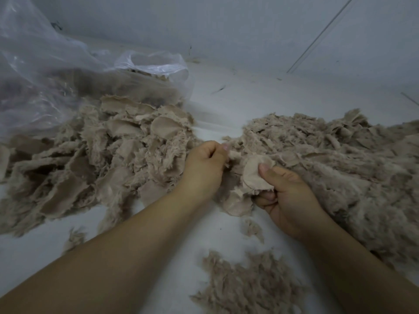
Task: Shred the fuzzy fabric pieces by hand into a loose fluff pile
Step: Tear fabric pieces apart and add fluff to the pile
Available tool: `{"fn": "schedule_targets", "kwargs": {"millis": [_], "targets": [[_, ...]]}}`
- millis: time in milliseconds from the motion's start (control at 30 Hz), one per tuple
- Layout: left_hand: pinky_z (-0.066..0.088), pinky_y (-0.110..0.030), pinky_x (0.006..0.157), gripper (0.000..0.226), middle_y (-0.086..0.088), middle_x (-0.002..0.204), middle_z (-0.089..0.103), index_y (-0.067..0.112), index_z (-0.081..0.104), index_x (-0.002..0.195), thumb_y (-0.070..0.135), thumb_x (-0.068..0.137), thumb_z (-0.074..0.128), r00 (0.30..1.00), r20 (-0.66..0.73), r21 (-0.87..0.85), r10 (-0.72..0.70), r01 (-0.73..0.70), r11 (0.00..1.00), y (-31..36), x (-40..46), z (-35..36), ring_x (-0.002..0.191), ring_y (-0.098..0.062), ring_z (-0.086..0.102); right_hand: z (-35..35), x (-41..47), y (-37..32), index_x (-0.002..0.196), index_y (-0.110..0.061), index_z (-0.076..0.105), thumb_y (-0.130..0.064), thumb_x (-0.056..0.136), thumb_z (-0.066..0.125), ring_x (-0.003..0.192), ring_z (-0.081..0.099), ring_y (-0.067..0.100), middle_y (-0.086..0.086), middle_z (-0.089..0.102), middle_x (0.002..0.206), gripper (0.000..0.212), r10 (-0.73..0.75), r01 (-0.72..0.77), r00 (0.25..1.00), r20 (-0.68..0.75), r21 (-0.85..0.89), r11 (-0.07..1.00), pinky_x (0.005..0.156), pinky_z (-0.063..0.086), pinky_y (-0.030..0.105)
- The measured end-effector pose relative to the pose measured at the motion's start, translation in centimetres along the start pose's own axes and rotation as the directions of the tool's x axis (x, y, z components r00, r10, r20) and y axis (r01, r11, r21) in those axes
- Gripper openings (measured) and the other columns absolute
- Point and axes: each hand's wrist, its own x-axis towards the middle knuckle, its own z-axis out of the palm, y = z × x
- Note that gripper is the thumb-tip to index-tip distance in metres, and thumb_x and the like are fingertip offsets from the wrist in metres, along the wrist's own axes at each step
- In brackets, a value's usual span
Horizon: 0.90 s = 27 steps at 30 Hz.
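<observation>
A bare workroom: plain white floor (pixel 226 103) and wall (pixel 226 30); heaped fabric scraps (pixel 102 155); a clear plastic sack (pixel 45 71).

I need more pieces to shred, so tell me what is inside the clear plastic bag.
Through the clear plastic bag, more tan fuzzy fabric pieces show near its open mouth. Wrinkles and glare blur the rest, so how much it holds cannot be told.

Before me, a pale white floor (pixel 226 105) meets a plain grey-white wall (pixel 226 23); a thin straight line (pixel 322 34) runs diagonally across it. Lighting is dim, even.
</observation>
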Motion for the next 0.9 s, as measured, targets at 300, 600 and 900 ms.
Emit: {"fn": "schedule_targets", "kwargs": {"millis": [300, 600, 900], "targets": [[0.044, -0.023, 0.039, 0.026, -0.026, 0.063, 0.064, 0.01, 0.06, 0.059, 0.011, 0.08, 0.075, 0.857, 0.497, -0.023, -0.137, 0.171, 0.985, 1.1, -1.7, -0.7, 0.039, -0.025, 0.056, -0.6, 0.3, 0.1, 0.078, -0.003, 0.053, -0.027, 0.084, 0.059, 0.047, 0.039, 0.01, 0.001, 0.051, 0.052, 0.025, 0.016, -0.015, 0.998, -0.058, 0.005, 1.0, 0.047, 0.035, 0.019], [0.046, -0.02, 0.035, 0.012, -0.016, 0.067, 0.069, -0.004, 0.057, 0.076, -0.008, 0.085, 0.064, 0.383, 0.898, 0.139, -0.218, 0.224, 0.965, 3.8, -1.8, -3.1, 0.036, -0.016, 0.058, -0.7, 0.5, 0.1, 0.081, -0.004, 0.055, -0.016, 0.095, 0.053, 0.041, 0.035, 0.002, 0.0, 0.05, 0.061, 0.019, -0.008, 0.021, 0.994, -0.111, 0.116, 0.993, 0.037, 0.029, 0.014], [0.024, -0.015, 0.034, 0.039, -0.016, 0.051, 0.056, 0.008, 0.053, 0.069, 0.038, 0.084, 0.073, 0.915, 0.36, 0.246, -0.181, 0.094, 0.965, 2.5, -1.8, -1.2, 0.026, -0.016, 0.039, -0.3, 0.0, -0.1, 0.073, -0.002, 0.063, -0.026, 0.079, 0.062, 0.037, 0.032, 0.003, 0.001, 0.049, 0.051, 0.025, -0.013, 0.013, 0.999, -0.046, -0.01, 1.0, 0.036, 0.029, 0.014]]}}
